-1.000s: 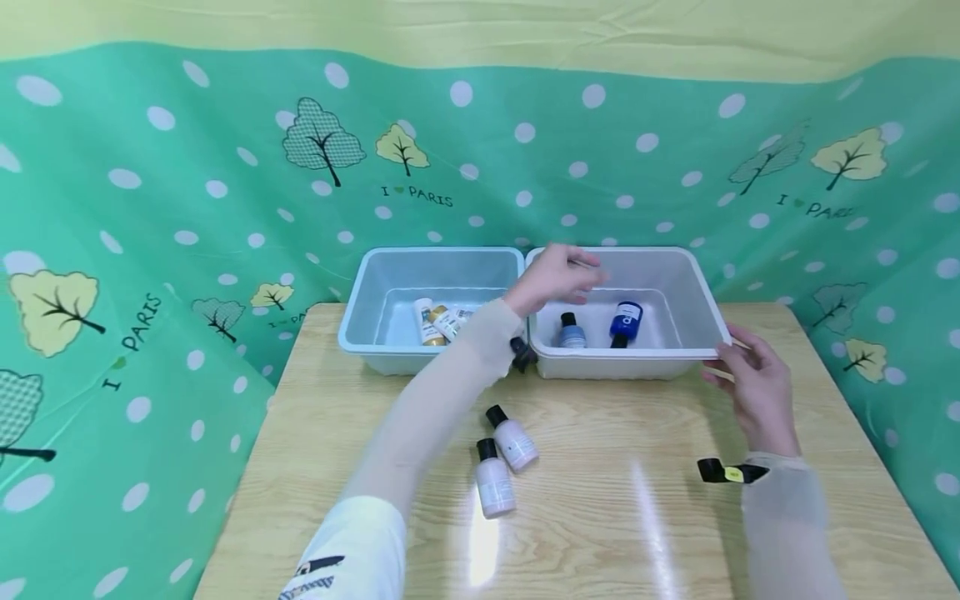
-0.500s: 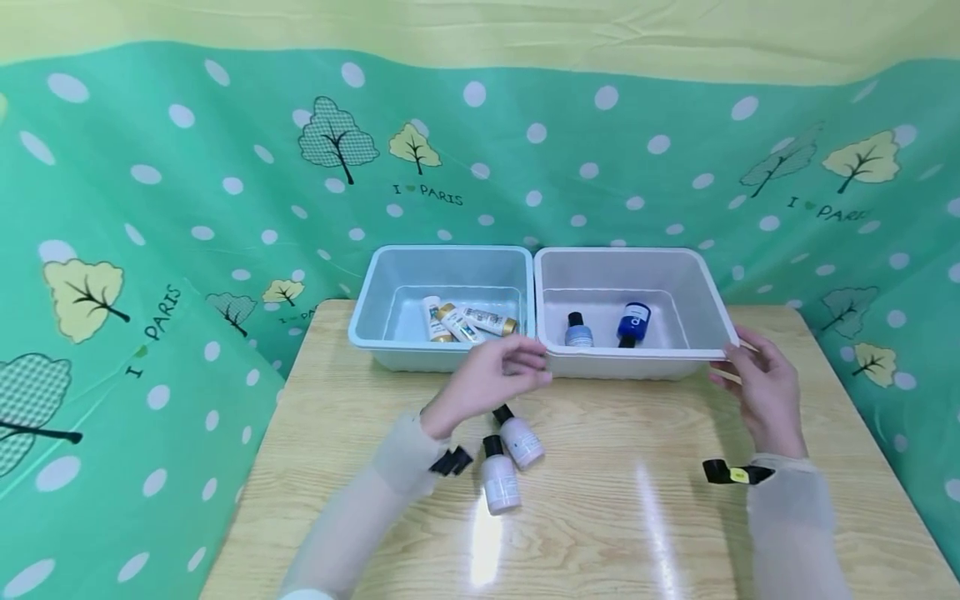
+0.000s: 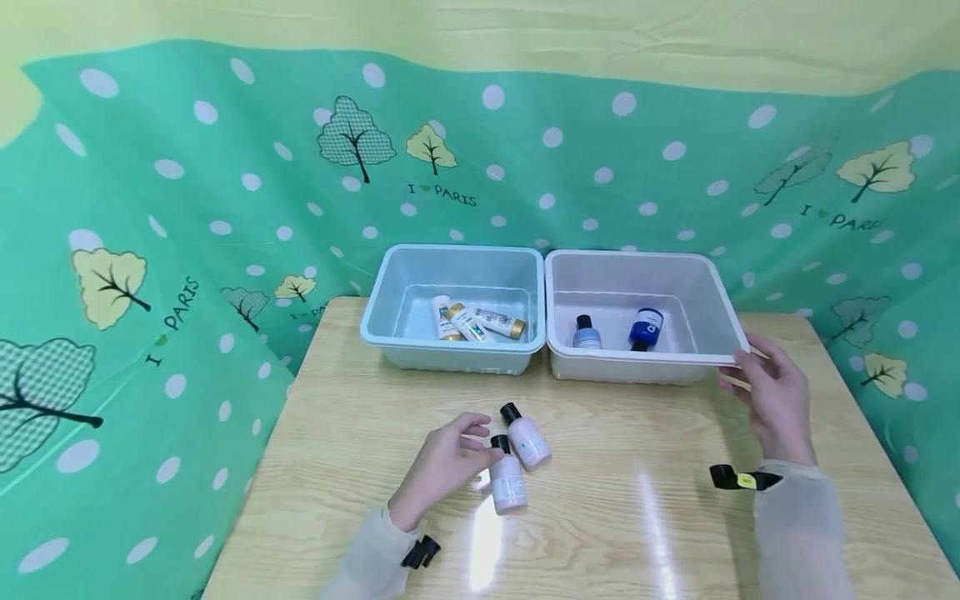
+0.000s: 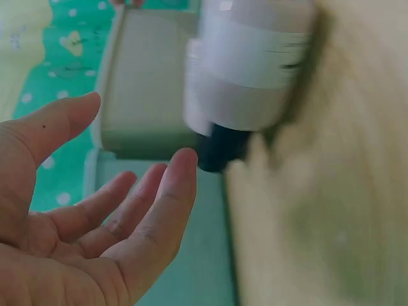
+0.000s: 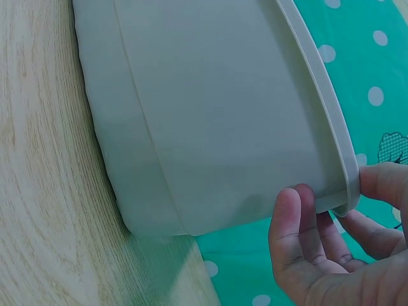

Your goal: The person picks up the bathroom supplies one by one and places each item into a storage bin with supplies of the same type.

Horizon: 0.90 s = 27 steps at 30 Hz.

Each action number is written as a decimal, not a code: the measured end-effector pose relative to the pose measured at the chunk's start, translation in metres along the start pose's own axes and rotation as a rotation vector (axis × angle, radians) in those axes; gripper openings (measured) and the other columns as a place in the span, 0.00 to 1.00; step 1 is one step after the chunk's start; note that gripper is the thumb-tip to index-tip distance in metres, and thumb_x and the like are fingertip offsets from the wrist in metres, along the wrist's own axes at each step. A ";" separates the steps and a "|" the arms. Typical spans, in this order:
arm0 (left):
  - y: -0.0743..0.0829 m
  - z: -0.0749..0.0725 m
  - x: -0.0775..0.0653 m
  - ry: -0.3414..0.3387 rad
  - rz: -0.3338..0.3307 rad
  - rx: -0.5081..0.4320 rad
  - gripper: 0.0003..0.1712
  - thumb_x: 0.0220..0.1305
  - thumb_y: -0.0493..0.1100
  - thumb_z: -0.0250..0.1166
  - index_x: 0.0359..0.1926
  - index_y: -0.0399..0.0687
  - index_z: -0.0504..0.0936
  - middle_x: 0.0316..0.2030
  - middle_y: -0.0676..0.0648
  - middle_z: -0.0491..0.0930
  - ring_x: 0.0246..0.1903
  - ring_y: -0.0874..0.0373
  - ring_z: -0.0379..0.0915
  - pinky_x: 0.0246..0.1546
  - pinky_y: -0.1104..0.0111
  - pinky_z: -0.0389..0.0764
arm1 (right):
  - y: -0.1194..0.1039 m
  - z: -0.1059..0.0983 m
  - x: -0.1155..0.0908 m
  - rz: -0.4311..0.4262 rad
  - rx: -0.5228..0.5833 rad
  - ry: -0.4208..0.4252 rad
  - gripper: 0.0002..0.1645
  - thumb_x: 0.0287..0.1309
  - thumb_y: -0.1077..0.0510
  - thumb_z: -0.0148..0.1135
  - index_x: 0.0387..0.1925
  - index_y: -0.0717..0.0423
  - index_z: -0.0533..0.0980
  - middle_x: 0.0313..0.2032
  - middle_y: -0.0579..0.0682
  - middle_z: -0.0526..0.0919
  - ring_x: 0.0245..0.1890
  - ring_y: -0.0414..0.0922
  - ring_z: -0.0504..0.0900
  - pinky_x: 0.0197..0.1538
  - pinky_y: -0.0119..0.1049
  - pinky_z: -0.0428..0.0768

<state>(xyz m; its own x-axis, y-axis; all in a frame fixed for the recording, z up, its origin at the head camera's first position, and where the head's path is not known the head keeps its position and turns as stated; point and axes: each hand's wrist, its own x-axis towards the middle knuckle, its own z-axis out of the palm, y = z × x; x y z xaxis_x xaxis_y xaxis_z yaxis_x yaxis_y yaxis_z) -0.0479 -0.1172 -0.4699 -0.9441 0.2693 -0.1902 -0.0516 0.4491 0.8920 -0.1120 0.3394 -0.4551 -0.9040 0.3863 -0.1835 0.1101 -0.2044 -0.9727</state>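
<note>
My left hand hovers beside two pale pink bottles with black caps lying on the table. The nearer bottle is closest to its fingers; the other bottle lies just behind. In the left wrist view the thumb and fingers stand apart with nothing between them, a fingertip near a black cap. At the front right corner of the grey bin, my right hand pinches the rim between thumb and fingers. Inside that bin are a light blue bottle and a dark blue bottle, both black-capped.
A light blue bin stands left of the grey one, with several white tubes with gold caps inside. Behind both bins hangs a green dotted cloth. All stands on a wooden table.
My left hand has moved back from over the grey bin, down and left to the pink bottles. The right hand stays at the grey bin's corner. The view has shifted slightly.
</note>
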 end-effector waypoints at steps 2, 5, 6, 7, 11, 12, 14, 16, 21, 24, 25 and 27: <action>-0.008 0.002 -0.005 0.016 -0.019 0.001 0.36 0.60 0.53 0.74 0.64 0.41 0.74 0.53 0.40 0.81 0.47 0.48 0.80 0.43 0.59 0.84 | 0.000 0.000 -0.001 0.005 0.008 0.001 0.33 0.65 0.54 0.67 0.69 0.52 0.70 0.52 0.51 0.76 0.39 0.44 0.85 0.38 0.34 0.86; -0.019 0.007 -0.010 0.027 -0.038 0.008 0.37 0.59 0.53 0.74 0.64 0.39 0.74 0.52 0.41 0.81 0.46 0.49 0.81 0.41 0.60 0.85 | -0.001 0.000 -0.001 0.020 0.006 0.010 0.33 0.64 0.53 0.67 0.69 0.51 0.70 0.52 0.50 0.76 0.39 0.44 0.84 0.38 0.33 0.86; -0.022 0.009 -0.011 0.026 -0.041 0.009 0.38 0.59 0.53 0.74 0.64 0.39 0.74 0.52 0.41 0.81 0.45 0.49 0.81 0.41 0.60 0.85 | -0.001 0.001 -0.002 0.026 0.003 0.014 0.34 0.64 0.53 0.67 0.69 0.51 0.70 0.52 0.50 0.76 0.40 0.43 0.84 0.38 0.33 0.86; -0.024 0.011 -0.012 0.026 -0.043 0.012 0.38 0.59 0.53 0.75 0.64 0.38 0.74 0.51 0.41 0.81 0.44 0.50 0.81 0.41 0.60 0.85 | -0.001 0.001 -0.002 0.031 0.001 0.017 0.34 0.64 0.52 0.67 0.69 0.50 0.70 0.52 0.50 0.75 0.39 0.43 0.84 0.38 0.33 0.86; -0.033 0.020 -0.016 0.020 -0.057 0.026 0.41 0.57 0.55 0.75 0.65 0.37 0.72 0.50 0.41 0.81 0.41 0.53 0.81 0.39 0.62 0.85 | -0.001 0.003 -0.002 0.040 -0.006 0.026 0.34 0.64 0.52 0.67 0.70 0.49 0.70 0.52 0.49 0.75 0.38 0.42 0.84 0.38 0.33 0.86; -0.034 0.022 -0.016 0.019 -0.059 0.026 0.43 0.57 0.55 0.76 0.65 0.36 0.71 0.50 0.40 0.81 0.40 0.53 0.81 0.38 0.62 0.85 | -0.001 0.004 -0.002 0.041 -0.012 0.027 0.34 0.64 0.52 0.67 0.70 0.49 0.70 0.52 0.49 0.75 0.38 0.42 0.84 0.38 0.33 0.86; -0.036 0.026 -0.017 0.016 -0.063 0.035 0.45 0.56 0.56 0.76 0.66 0.35 0.70 0.50 0.40 0.81 0.39 0.55 0.80 0.37 0.63 0.84 | 0.000 0.004 -0.002 0.045 -0.020 0.028 0.34 0.64 0.51 0.67 0.70 0.49 0.70 0.52 0.48 0.75 0.38 0.41 0.84 0.38 0.33 0.86; -0.037 0.030 -0.017 0.018 -0.065 0.047 0.48 0.55 0.56 0.76 0.67 0.33 0.69 0.50 0.40 0.81 0.38 0.56 0.80 0.36 0.64 0.84 | 0.000 0.004 -0.002 0.048 -0.026 0.028 0.34 0.64 0.51 0.67 0.70 0.48 0.70 0.52 0.48 0.75 0.39 0.42 0.84 0.38 0.33 0.86; -0.037 0.038 -0.016 0.038 -0.053 0.106 0.50 0.53 0.58 0.77 0.66 0.31 0.68 0.48 0.43 0.81 0.34 0.60 0.79 0.33 0.67 0.82 | 0.000 0.004 -0.003 0.045 -0.020 0.030 0.34 0.64 0.51 0.68 0.70 0.48 0.70 0.52 0.47 0.76 0.40 0.43 0.84 0.37 0.33 0.86; -0.036 0.041 -0.015 0.050 -0.050 0.123 0.50 0.53 0.57 0.77 0.66 0.31 0.68 0.47 0.43 0.81 0.33 0.61 0.79 0.32 0.69 0.82 | 0.000 0.004 -0.003 0.042 -0.009 0.022 0.35 0.63 0.51 0.68 0.70 0.49 0.70 0.52 0.48 0.76 0.39 0.43 0.84 0.37 0.34 0.86; -0.035 0.042 -0.015 0.053 -0.045 0.125 0.50 0.52 0.57 0.78 0.66 0.30 0.68 0.47 0.42 0.81 0.32 0.61 0.80 0.31 0.68 0.82 | -0.001 0.003 -0.003 0.041 -0.005 0.017 0.35 0.63 0.51 0.68 0.70 0.49 0.70 0.52 0.48 0.76 0.39 0.43 0.84 0.38 0.34 0.86; -0.034 0.043 -0.013 0.054 -0.043 0.125 0.50 0.52 0.57 0.78 0.65 0.29 0.68 0.47 0.41 0.81 0.32 0.61 0.80 0.32 0.68 0.83 | -0.001 0.003 -0.003 0.037 0.008 0.008 0.35 0.64 0.52 0.68 0.70 0.50 0.70 0.52 0.49 0.76 0.39 0.43 0.85 0.38 0.34 0.86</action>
<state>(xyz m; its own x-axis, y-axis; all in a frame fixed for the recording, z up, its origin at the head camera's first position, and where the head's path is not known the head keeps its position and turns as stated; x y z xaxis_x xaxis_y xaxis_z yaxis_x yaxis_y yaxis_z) -0.0195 -0.0993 -0.5149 -0.9581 0.2029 -0.2023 -0.0550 0.5625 0.8249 -0.1105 0.3361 -0.4530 -0.8960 0.3857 -0.2201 0.1396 -0.2260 -0.9641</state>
